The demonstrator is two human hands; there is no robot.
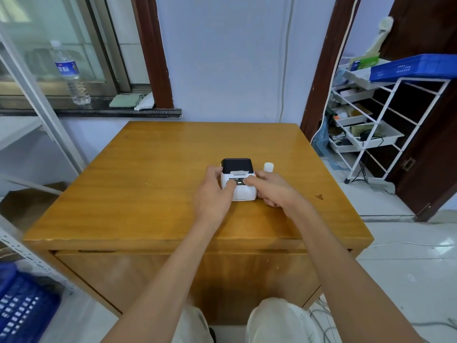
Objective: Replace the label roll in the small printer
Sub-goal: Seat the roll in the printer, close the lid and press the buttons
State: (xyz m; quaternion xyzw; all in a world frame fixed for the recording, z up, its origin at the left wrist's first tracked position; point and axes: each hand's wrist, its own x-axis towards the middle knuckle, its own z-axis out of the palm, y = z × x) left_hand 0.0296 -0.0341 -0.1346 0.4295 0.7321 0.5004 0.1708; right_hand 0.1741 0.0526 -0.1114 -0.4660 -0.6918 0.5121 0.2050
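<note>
A small white printer (243,193) with a black lid stands in the middle of the wooden table (153,184). A strip of label paper pokes out below the lid. My left hand (214,194) grips the printer's left side, thumb on its front panel. My right hand (270,188) holds the right side, thumb also pressed on the panel. A white label roll (268,167) stands upright on the table just right of the printer, behind my right hand.
A water bottle (70,73) and folded cloths (131,100) sit on the window sill at back left. A white rack (385,120) with trays and a blue crate stands to the right. Another blue crate (19,305) lies at the lower left.
</note>
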